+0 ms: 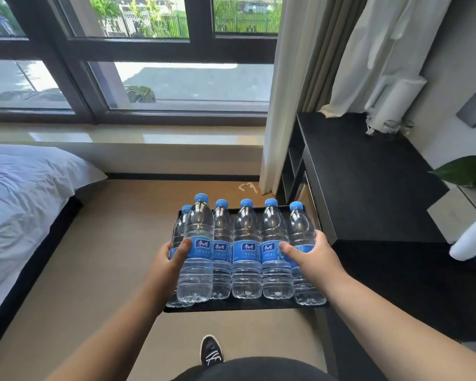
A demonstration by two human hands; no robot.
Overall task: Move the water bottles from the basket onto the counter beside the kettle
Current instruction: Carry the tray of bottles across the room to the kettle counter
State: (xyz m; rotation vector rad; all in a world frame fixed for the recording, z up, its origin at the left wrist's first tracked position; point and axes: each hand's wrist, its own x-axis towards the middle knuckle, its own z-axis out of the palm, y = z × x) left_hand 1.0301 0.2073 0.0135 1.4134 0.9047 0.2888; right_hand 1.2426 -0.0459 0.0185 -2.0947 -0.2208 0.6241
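Note:
Several clear water bottles (246, 251) with blue caps and blue labels stand upright in a row on a shallow black basket (245, 306) held in front of me above the floor. My left hand (173, 257) grips the leftmost bottles, thumb pressed on a label. My right hand (311, 255) wraps the rightmost bottle, thumb on its neighbour's label. The hands squeeze the row from both ends. No kettle is in view.
A long black counter (363, 171) runs along the right wall, with a green plant (467, 170) and a white object at its near end. A bed (25, 193) stands at the left. Window, sill and curtain (283, 92) lie ahead. My shoe (210, 350) shows below.

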